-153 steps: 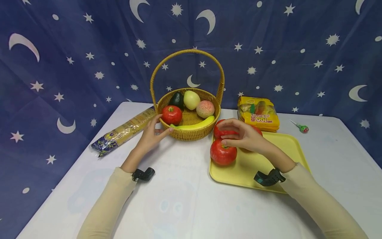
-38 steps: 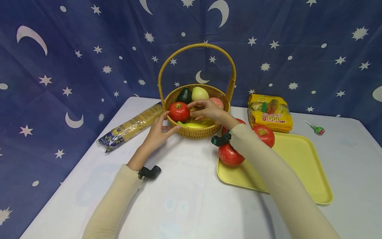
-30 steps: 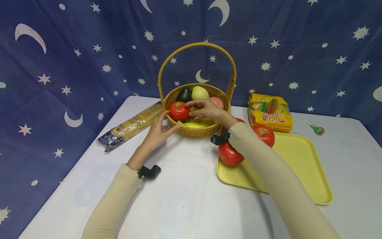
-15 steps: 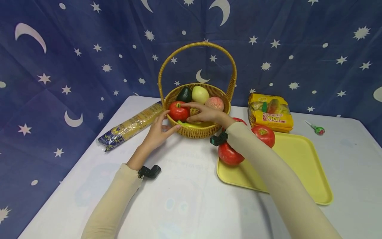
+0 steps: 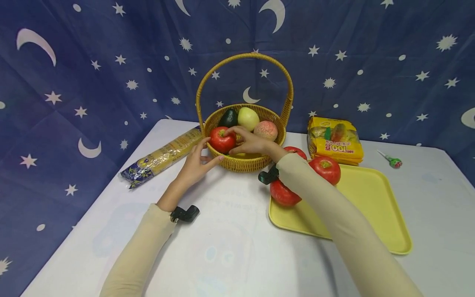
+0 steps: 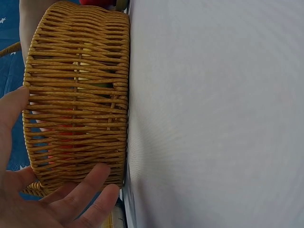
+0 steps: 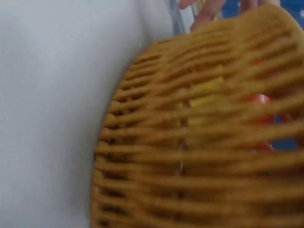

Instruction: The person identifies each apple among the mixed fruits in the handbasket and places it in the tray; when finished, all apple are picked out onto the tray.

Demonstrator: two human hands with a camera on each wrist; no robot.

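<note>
A wicker basket (image 5: 245, 165) with a tall hoop handle holds a red apple (image 5: 222, 144), a dark green avocado (image 5: 229, 118), a pale yellow-green fruit (image 5: 248, 119), a speckled peach (image 5: 266, 130) and a banana, now mostly hidden behind the right hand. My right hand (image 5: 256, 143) reaches over the basket's front rim; its curled fingers lie on the apple's top right, the thumb by its lower right side. My left hand (image 5: 194, 167) rests against the basket's left side, fingers spread. In the left wrist view its fingertips (image 6: 97, 175) touch the woven wall (image 6: 78, 95).
Several things flank the basket: a yellow tray (image 5: 365, 198) bearing red apples (image 5: 325, 170) at right, partly under the right forearm, a yellow bread-like package (image 5: 335, 142) behind it, a lollipop (image 5: 394, 161) farther right, and a long pasta packet (image 5: 159, 159) at left.
My right hand has gone from above the tray's apples into the basket, then shifted left and down onto the basket's apple. The left hand has stayed by the basket.
</note>
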